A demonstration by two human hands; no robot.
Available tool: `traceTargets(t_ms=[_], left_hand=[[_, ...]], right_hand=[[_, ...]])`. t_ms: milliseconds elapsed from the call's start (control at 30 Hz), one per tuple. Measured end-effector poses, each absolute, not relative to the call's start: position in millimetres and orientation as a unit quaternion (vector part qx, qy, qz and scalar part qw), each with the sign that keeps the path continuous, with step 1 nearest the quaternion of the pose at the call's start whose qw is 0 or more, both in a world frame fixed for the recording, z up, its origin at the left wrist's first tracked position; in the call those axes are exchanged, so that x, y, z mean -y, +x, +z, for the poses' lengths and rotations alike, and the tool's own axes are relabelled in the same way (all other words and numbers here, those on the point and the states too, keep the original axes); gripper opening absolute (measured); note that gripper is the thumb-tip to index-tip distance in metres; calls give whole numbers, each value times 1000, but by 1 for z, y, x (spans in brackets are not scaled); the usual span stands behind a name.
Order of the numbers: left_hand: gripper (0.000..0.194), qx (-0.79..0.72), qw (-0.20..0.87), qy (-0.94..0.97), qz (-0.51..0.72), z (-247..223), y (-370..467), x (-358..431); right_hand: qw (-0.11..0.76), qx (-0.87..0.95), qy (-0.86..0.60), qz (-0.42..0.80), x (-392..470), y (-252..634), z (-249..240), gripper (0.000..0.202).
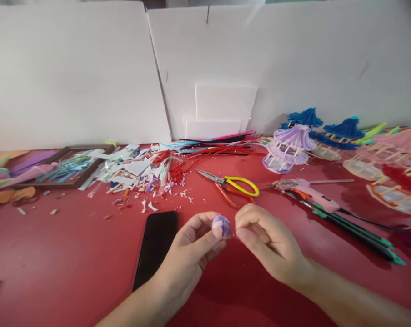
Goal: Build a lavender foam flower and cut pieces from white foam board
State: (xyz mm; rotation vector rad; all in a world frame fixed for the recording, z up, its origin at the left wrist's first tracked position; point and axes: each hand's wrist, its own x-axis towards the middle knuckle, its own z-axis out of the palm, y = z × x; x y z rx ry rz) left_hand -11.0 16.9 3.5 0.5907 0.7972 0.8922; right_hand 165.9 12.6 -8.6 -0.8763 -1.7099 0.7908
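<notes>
Between the thumb and fingers of my left hand (195,254) is a small fuzzy purple piece (222,226). My right hand (272,245) is just to the right of it, thumb and fingertips pinched together; whatever may be between them is too small to make out. A narrow gap separates the right fingertips from the purple piece. Scissors (228,185) with one yellow and one red handle lie beyond the hands. Left of my left hand, a black phone (157,245) rests on the red table (72,272).
A pink glue gun (311,193) and a green-and-black cutter (358,234) lie at right. Behind them stand purple (289,147) and blue (343,131) tiered models. Scraps (133,168) are heaped back left, beside a brown frame (79,181). White boards (287,59) stand behind.
</notes>
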Motion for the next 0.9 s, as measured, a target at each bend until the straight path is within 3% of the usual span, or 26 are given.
traceTargets(t_ms=[133, 633, 767, 900], left_hand=[[21, -343, 803, 272, 404, 4, -10, -17], [17, -283, 814, 298, 409, -4, -7, -16], [19, -316, 780, 357, 406, -6, -7, -15], [25, -365, 727, 424, 398, -7, -8, -13]], right_hand=[[502, 707, -364, 339, -16, 166, -12, 29], [471, 732, -375, 320, -15, 166, -16, 29], [455, 719, -386, 357, -14, 164, -17, 36], [438, 714, -392, 381, -14, 163, -14, 30]])
